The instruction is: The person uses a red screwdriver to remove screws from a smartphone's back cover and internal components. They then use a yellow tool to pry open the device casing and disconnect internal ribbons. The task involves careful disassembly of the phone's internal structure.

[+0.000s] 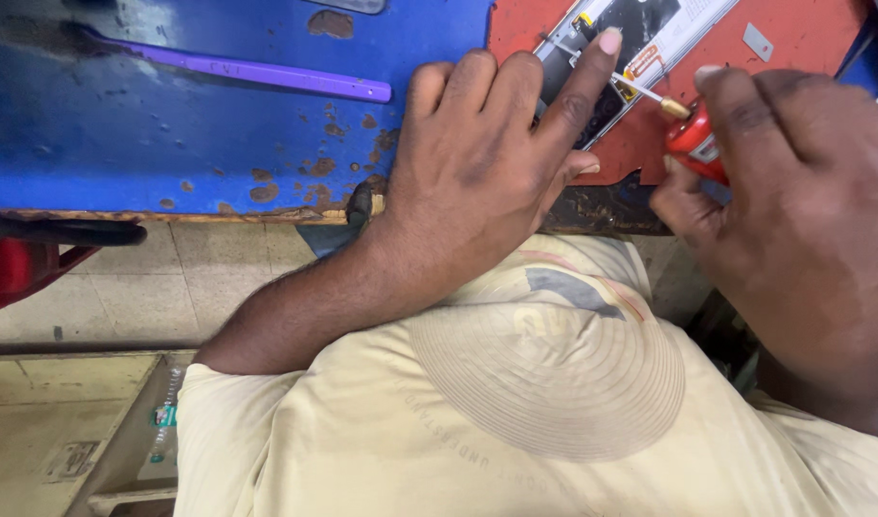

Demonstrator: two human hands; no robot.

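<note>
Two hands work at the table's near edge: left hand pins the opened phone, right hand grips a red-handled screwdriver. Its tip could slip and gouge the board if the phone shifts.

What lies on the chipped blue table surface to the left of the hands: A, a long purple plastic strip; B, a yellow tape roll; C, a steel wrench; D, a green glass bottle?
A: a long purple plastic strip lies on the chipped blue table, left of the left hand.

Chipped blue workbench, red mat, beige tiled floor
</note>
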